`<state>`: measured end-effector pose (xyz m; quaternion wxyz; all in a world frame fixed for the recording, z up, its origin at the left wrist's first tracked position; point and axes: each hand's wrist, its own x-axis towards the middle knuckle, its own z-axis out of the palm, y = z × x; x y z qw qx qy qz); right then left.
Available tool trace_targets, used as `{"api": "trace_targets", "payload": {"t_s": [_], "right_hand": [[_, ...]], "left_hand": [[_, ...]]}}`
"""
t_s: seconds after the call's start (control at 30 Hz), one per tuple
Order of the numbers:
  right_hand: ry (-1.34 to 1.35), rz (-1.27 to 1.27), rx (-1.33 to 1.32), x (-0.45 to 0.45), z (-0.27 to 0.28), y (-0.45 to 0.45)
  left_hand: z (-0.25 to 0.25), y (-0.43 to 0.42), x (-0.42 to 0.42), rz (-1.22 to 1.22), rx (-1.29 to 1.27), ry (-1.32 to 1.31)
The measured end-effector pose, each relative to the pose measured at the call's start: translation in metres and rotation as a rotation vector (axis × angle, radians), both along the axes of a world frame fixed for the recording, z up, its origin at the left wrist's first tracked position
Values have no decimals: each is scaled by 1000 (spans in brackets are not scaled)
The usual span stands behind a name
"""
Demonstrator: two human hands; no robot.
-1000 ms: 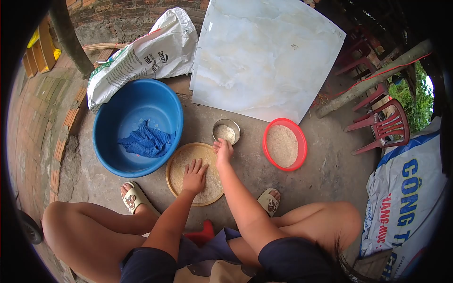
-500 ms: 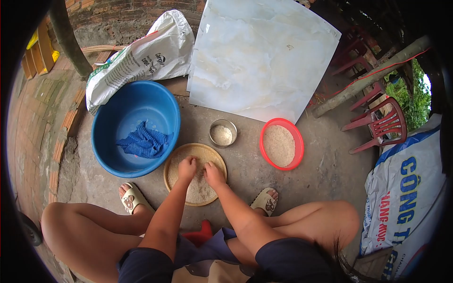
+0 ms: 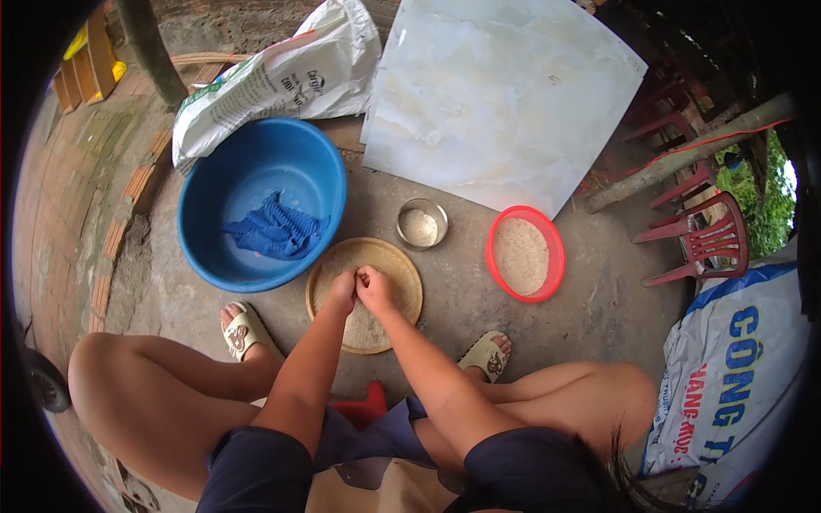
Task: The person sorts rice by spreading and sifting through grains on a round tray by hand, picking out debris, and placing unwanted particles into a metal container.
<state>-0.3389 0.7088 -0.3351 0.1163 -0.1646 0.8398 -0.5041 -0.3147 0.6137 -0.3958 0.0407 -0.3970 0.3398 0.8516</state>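
Left hand: The left hand (image 3: 343,289) was over the round tray (image 3: 418,299), with its fingers bent in. I could not tell if they were shut on something small.
Right hand: The right hand (image 3: 375,289) was right by the other one, also with bent fingers. The two hands met or almost met, maybe so both could work on one tiny spot. What was between them was too small to see.
Round tray: It sat flat on the ground (image 3: 453,321) in front of the person, likely so both hands could reach it. Its rim probably helped keep the pale grains (image 3: 366,332) in. The hands hid some of them.
Metal bowl: The metal bowl (image 3: 444,224) stood upright just past the tray, with pale grains inside. It looked easy to reach.
Red basket: The red basket (image 3: 561,256) was off to the right and had lots of grains.
Blue tub: The big blue tub (image 3: 256,162) was close beside the tray on the left, with a blue cloth (image 3: 275,229) in it. It could get in the way of the left arm.
Far side: A white sack (image 3: 282,90) and a shiny board (image 3: 505,94) lay past the tub and bowls.
Feet: Two sandals (image 3: 248,333) were on either side of the tray.
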Motion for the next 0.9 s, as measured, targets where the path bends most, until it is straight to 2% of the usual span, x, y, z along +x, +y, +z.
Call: {"api": "trace_targets", "payload": {"t_s": [0.07, 0.1, 0.13, 0.27, 0.33, 0.37, 0.4, 0.47, 0.53, 0.6, 0.63, 0.7, 0.77, 0.8, 0.87, 0.9], "right_hand": [[175, 142, 52, 1, 8, -5], [183, 136, 19, 0, 7, -6], [190, 128, -10, 0, 6, -5], [297, -61, 308, -5, -7, 14], [333, 25, 493, -5, -4, 29], [382, 165, 495, -6, -1, 37], [365, 162, 491, -5, -3, 37], [391, 376, 602, -4, -14, 36], [408, 379, 520, 2, -22, 29], [213, 177, 451, 11, -10, 17], [202, 174, 449, 15, -7, 10], [202, 39, 257, 21, -2, -7], [290, 112, 200, 25, -10, -25], [386, 192, 144, 26, -15, -30], [390, 186, 99, 18, -6, -28], [414, 142, 159, 13, 1, -24]], "left_hand": [[-12, -5, -2, 82, 164, 108], [-8, -7, -3, 121, 140, 69], [-3, -7, -4, 159, 119, 29], [9, -19, 1, 168, 109, -62], [15, -23, 3, 198, 91, -102], [18, -25, 4, 211, 92, -124], [21, -27, 6, 205, 87, -140], [19, -31, 9, 266, 77, -147], [17, -34, 9, 275, 79, -140], [16, -36, 11, 286, 81, -137], [18, -35, 10, 255, 63, -146], [15, -35, 5, 215, 41, -160], [9, -35, 0, 12, 93, -91], [8, -38, 0, 3, 91, -100], [2, -48, -1, 43, 244, -102], [-25, -57, -2, 125, 215, -47]]}}
